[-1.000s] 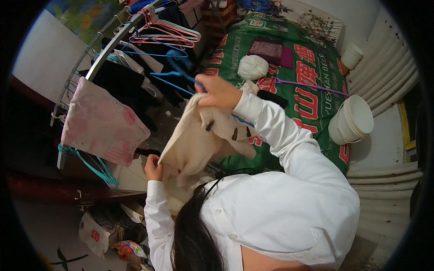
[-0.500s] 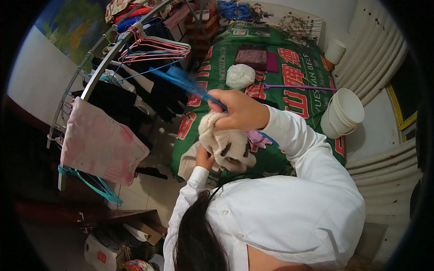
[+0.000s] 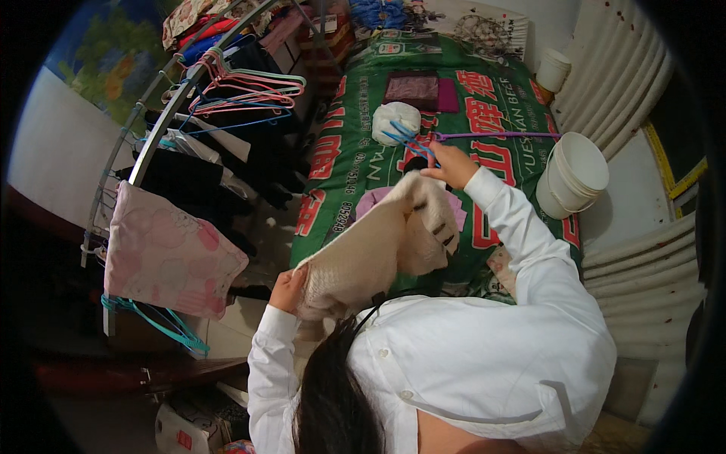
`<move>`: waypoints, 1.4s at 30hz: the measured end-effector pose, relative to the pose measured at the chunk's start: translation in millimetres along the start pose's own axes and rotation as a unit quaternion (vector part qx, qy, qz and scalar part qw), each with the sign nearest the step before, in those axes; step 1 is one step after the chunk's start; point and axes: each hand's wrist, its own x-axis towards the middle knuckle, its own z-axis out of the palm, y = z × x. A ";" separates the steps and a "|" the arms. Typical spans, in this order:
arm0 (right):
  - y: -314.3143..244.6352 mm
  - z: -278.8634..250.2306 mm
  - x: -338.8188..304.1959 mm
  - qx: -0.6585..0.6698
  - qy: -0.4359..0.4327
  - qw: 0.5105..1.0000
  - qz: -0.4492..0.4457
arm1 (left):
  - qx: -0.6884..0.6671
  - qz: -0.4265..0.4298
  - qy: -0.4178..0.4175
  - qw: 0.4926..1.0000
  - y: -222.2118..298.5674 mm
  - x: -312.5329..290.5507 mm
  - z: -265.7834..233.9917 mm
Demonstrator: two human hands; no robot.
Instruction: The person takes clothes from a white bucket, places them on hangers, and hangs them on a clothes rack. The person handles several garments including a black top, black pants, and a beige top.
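A cream knitted sweater (image 3: 363, 253) is stretched at a slant above the green cover (image 3: 333, 216). At its lower left end, my left hand (image 3: 287, 290) is closed on the knit edge. My right hand (image 3: 452, 166) grips a blue clothes hanger (image 3: 408, 138) together with the sweater's upper end. The hanger points away toward a white bundle (image 3: 395, 123). Dark marks or fastenings show on the sweater's right part. Under it lies a pinkish-purple cloth (image 3: 371, 201), mostly hidden.
On the left stands a metal clothes rack (image 3: 155, 144) with pink and blue hangers (image 3: 246, 87), dark clothes and a pink patterned cloth (image 3: 170, 253). A purple rod (image 3: 499, 135), a folded dark package (image 3: 412, 89) and white buckets (image 3: 572, 174) are beyond my right arm.
My hands have moved apart, the left toward the lower left, the right away to the right. The bunched sweater is now spread between them. The hanger has swung to the right.
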 end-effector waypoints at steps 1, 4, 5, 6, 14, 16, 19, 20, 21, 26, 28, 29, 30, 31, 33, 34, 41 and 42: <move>-2.5 5.5 -3.4 0.038 -0.012 0.999 0.025 | -0.130 -0.073 0.007 0.989 21.7 -7.5 6.5; -25.5 7.1 -18.9 0.174 0.037 0.984 0.013 | -0.376 -0.151 -0.026 0.914 85.4 -26.6 10.6; -29.6 5.2 -25.2 0.204 0.065 0.977 0.001 | -0.389 -0.133 0.000 0.912 89.6 -26.8 9.2; -31.5 4.8 -30.3 0.233 0.093 0.968 -0.011 | -0.400 -0.116 0.026 0.909 97.9 -26.8 7.6; -57.9 -39.3 -62.4 0.302 -0.029 0.947 -0.110 | -0.216 -0.028 0.062 0.974 118.6 -30.2 -46.3; -64.1 -37.5 -65.2 0.306 -0.029 0.939 -0.157 | -0.161 -0.018 0.060 0.985 127.3 -33.3 -45.4; -94.2 -49.8 -63.4 0.313 -0.059 0.935 -0.156 | -0.103 -0.029 0.036 0.994 139.4 -35.0 -40.1; -97.6 -51.5 -60.7 0.312 -0.063 0.936 -0.153 | -0.100 -0.019 0.036 0.994 139.4 -35.9 -40.2; -99.2 -52.5 -57.7 0.310 -0.068 0.936 -0.151 | -0.096 -0.008 0.036 0.995 139.1 -37.7 -40.4; -88.0 -42.3 -47.6 0.268 -0.022 0.949 -0.164 | -0.103 0.009 0.036 0.994 157.1 -50.6 -37.6; -90.7 -29.4 -42.4 0.278 0.004 0.942 -0.189 | -0.074 0.011 0.024 0.997 157.7 -52.8 -39.8; -92.7 -24.0 -40.3 0.282 -0.001 0.940 -0.193 | -0.049 0.012 0.016 0.999 159.5 -53.1 -37.7; -95.6 -18.9 -38.6 0.286 -0.006 0.938 -0.196 | -0.023 0.013 0.008 1.000 163.2 -52.4 -32.6; -99.7 -15.2 -37.7 0.290 -0.011 0.936 -0.198 | 0.002 0.014 0.000 1.000 166.6 -51.6 -26.9; -113.9 -14.5 -36.3 0.295 -0.052 0.939 -0.171 | 0.038 0.026 -0.026 0.999 173.8 -49.0 -17.8; -119.6 -14.3 -35.9 0.297 -0.071 0.939 -0.156 | 0.058 0.031 -0.040 0.997 178.2 -47.5 -11.4; -122.6 -65.6 -41.2 0.226 -0.033 0.935 -0.272 | 0.026 0.040 -0.007 0.999 194.1 -51.0 -18.7; -119.3 -66.0 -43.2 0.221 -0.042 0.941 -0.251 | 0.025 0.045 -0.003 0.999 196.4 -52.9 -20.1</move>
